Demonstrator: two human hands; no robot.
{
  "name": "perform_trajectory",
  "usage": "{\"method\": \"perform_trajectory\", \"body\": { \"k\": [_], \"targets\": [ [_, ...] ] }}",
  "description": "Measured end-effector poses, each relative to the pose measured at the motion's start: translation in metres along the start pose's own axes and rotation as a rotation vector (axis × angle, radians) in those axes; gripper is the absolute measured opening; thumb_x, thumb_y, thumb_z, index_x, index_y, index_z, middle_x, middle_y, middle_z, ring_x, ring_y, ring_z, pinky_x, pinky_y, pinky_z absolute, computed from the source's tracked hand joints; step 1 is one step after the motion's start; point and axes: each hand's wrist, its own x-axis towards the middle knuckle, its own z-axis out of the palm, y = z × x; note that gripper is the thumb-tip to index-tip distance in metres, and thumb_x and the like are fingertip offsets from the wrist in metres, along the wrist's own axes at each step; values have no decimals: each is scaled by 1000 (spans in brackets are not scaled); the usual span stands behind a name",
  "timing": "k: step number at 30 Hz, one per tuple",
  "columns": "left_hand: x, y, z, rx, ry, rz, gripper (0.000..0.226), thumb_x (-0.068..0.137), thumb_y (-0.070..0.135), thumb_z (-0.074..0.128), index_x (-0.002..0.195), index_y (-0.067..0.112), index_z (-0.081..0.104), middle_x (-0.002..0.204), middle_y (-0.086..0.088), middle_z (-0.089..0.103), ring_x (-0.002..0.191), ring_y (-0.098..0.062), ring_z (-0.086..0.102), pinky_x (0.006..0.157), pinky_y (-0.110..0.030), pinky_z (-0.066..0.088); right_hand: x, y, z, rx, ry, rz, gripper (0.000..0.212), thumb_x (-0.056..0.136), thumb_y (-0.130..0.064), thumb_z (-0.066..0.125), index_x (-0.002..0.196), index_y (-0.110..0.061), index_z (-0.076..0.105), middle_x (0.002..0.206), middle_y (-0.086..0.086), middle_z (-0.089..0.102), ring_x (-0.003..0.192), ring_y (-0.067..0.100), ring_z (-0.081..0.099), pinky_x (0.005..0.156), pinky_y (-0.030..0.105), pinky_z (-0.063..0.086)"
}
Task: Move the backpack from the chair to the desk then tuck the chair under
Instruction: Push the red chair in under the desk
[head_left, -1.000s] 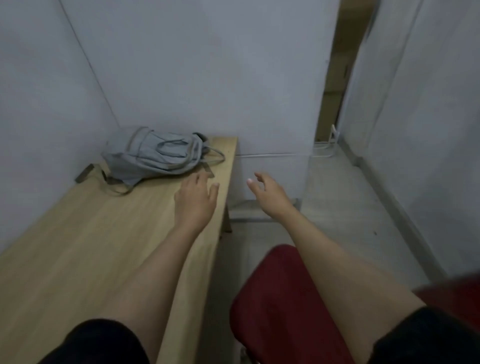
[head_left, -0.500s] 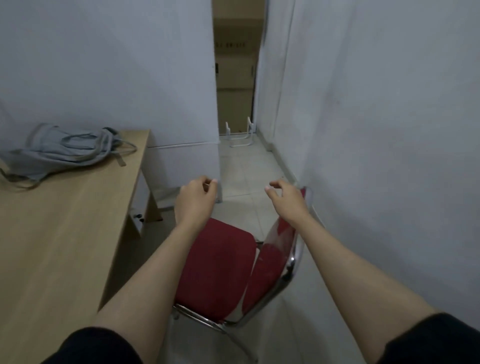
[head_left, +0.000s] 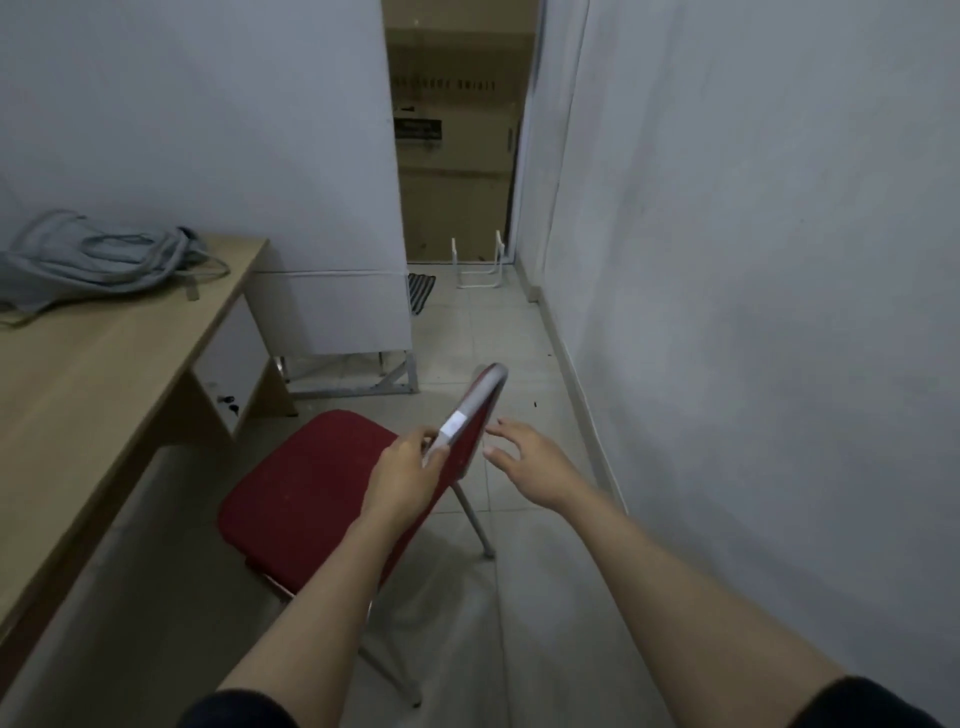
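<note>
Left hand grips the chair back

The left hand (head_left: 402, 470) closes on the red chair's (head_left: 306, 488) backrest edge; the right hand (head_left: 530, 460) hovers spread beside it. The grey backpack (head_left: 93, 262) lies at the desk's (head_left: 88, 395) far corner.

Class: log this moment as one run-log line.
backpack: on desk | left hand: gripping chair backrest | right hand: open, beside backrest | chair: not tucked

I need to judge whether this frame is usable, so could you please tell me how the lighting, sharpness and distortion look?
Head view: dim, flat, bluish light with only soft shadows under the red padded metal-framed chair; no glare; wide-angle bending curves the light wooden desk edge and walls; the left hand on the chair back, the open right hand and the grey fabric backpack are slightly soft.
</note>
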Motion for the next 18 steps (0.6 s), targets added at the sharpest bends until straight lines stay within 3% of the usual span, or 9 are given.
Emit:
{"method": "perform_trajectory", "body": {
  "k": [3, 6, 11, 14, 16, 18],
  "targets": [
    [1, 5, 21, 130, 110, -99, 35, 94, 37, 41, 118, 16, 56, 118, -8, 60, 106, -30, 52, 85, -45, 44, 13, 18, -13, -11, -63, -66, 48, 93, -32, 51, 139, -21, 43, 155, 3, 29, 142, 17, 26, 116, 32, 20],
    [4, 2, 31, 257, 158, -136, 39, 94, 42, 39, 119, 18, 57, 119, -5, 58, 108, -27, 48, 84, -44, 40, 37, 25, -14, 22, -100, -116, 52, 92, -35, 52, 141, -26, 38, 156, 7, 25, 144, 20, 22, 117, 36, 22],
    [23, -10, 24, 294, -5, -57, 43, 90, 56, 35, 115, 28, 54, 108, -3, 64, 100, -26, 54, 79, -42, 45, 85, 25, -13, 132, -12, -134, 54, 90, -42, 52, 141, -32, 36, 155, 10, 19, 142, 26, 23, 114, 39, 25],
    [27, -13, 32, 377, 35, 92, 48, 89, 59, 27, 119, 29, 48, 100, -1, 65, 85, -26, 64, 60, -36, 46, 107, 34, -15, -39, -48, -228, 51, 88, -49, 51, 138, -38, 41, 157, 10, 10, 145, 27, 6, 116, 43, 19],
    [26, -12, 39, 477, 133, 196, 47, 87, 58, 25, 114, 26, 47, 90, 1, 68, 66, -24, 65, 39, -22, 29, 119, 40, -18, -103, -94, -287, 52, 86, -54, 51, 135, -42, 43, 159, 7, 8, 145, 29, -2, 116, 48, 17],
    [23, -9, 41, 565, 177, 199, 40, 88, 55, 28, 104, 24, 49, 76, 3, 68, 48, -20, 62, 33, -18, 18, 126, 45, -21, -151, -174, -317, 53, 83, -59, 50, 133, -45, 44, 160, 2, 4, 145, 30, -10, 116, 52, 16]
  ]
}}
